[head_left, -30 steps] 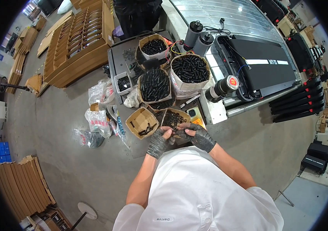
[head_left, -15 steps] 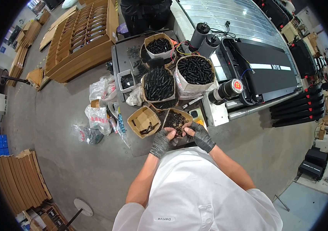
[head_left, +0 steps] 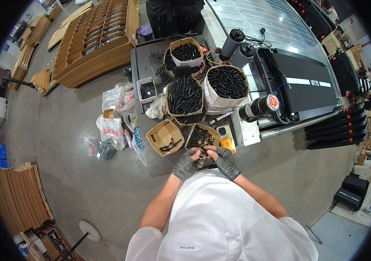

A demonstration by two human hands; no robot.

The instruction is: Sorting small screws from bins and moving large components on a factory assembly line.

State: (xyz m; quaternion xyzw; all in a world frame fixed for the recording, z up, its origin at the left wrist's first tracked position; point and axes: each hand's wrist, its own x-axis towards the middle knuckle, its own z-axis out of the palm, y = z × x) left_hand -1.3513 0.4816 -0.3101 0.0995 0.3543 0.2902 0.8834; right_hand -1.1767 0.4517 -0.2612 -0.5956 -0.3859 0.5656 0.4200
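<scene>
My left hand [head_left: 186,164] and my right hand [head_left: 225,160], both in dark grey gloves, meet close together over the near edge of a dark worktable [head_left: 159,162]. Between the fingertips sits a small dark part [head_left: 201,156]; both hands pinch it. Just beyond the hands stands a small cardboard box [head_left: 201,137] full of small black parts. To its left is another small cardboard box [head_left: 165,137], nearly empty, with a few dark pieces at the bottom.
Three large bags of black cylindrical parts [head_left: 227,82] stand further back on the table. A grey conveyor machine [head_left: 298,82] runs along the right. Plastic bags [head_left: 113,126] lie on the floor at left, wooden racks [head_left: 94,39] behind, flat cardboard [head_left: 18,202] at lower left.
My hands have drawn slightly nearer to my body and closed tighter together on the small part. The view has shifted a little.
</scene>
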